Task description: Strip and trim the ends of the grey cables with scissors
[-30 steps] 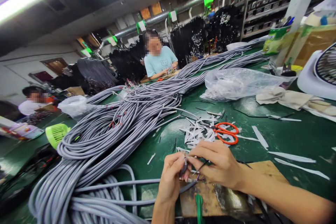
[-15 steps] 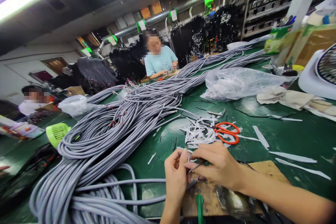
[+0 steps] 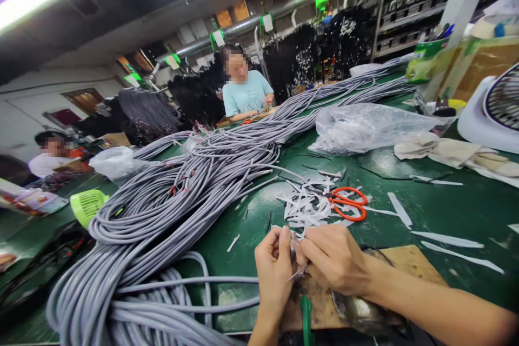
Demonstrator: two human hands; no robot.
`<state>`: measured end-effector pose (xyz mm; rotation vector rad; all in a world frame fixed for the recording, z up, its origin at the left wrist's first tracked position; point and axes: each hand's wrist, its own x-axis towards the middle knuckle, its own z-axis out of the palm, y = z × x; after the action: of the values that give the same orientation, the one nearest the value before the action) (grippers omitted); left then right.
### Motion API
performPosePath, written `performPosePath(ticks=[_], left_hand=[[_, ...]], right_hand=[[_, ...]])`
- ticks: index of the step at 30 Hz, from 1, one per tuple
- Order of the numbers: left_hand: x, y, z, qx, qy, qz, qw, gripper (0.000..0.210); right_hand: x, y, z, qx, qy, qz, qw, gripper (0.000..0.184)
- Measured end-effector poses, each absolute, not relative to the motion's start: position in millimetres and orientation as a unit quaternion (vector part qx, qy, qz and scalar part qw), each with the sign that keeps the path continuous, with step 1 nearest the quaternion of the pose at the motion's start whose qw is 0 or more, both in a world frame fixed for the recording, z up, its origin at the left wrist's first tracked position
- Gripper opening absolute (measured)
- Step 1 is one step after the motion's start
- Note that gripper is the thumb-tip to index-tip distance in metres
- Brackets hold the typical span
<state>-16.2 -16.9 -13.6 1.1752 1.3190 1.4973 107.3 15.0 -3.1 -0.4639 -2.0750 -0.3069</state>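
My left hand (image 3: 272, 270) is closed in a pinch on the end of a grey cable (image 3: 227, 280), which runs in from the left. Against its fingertips, my right hand (image 3: 338, 257) is closed too, its thumb and forefinger pressed together at the cable end. A thin, shiny, pointed metal tool (image 3: 299, 273) sticks out below the right fingers; its exact kind is unclear. The stripped part of the cable is mostly hidden between the fingers. Just beyond the hands lie orange-handled scissors (image 3: 348, 204) and a heap of white strips (image 3: 305, 205).
Bundled grey cables (image 3: 162, 221) cover the left of the green table (image 3: 259, 205). Below my hands are a wooden board (image 3: 409, 262) and a green handle (image 3: 306, 316). A plastic bag (image 3: 365, 127), cloth (image 3: 450, 151) and fan (image 3: 503, 108) stand right. A co-worker (image 3: 247, 89) sits opposite.
My right fingers have closed in against the left fingertips, and the thin tool now points down to the left below them. The cable stays in my left hand.
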Motion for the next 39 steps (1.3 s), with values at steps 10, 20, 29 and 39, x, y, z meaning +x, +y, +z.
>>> performPosePath(ticks=[10,20,29,39], left_hand=[[-35,-17,-14,0.410,0.368,0.488,0.677,0.042],[-37,-13,-16,0.357,0.375,0.518,0.681,0.036],[-32,-10,-10,0.292,0.400,0.578,0.649,0.024],[-43,-17,-10,0.302,0.311,0.722,0.540,0.018]], right_hand=[[108,25,-2,-0.220,-0.851,-0.038,0.475,0.037],[111,22,13,-0.178,-0.836,0.349,0.385,0.020],[111,24,7,-0.191,-0.876,0.289,0.336,0.016],[112,33,3,-0.304,-0.829,0.245,0.400,0.013]])
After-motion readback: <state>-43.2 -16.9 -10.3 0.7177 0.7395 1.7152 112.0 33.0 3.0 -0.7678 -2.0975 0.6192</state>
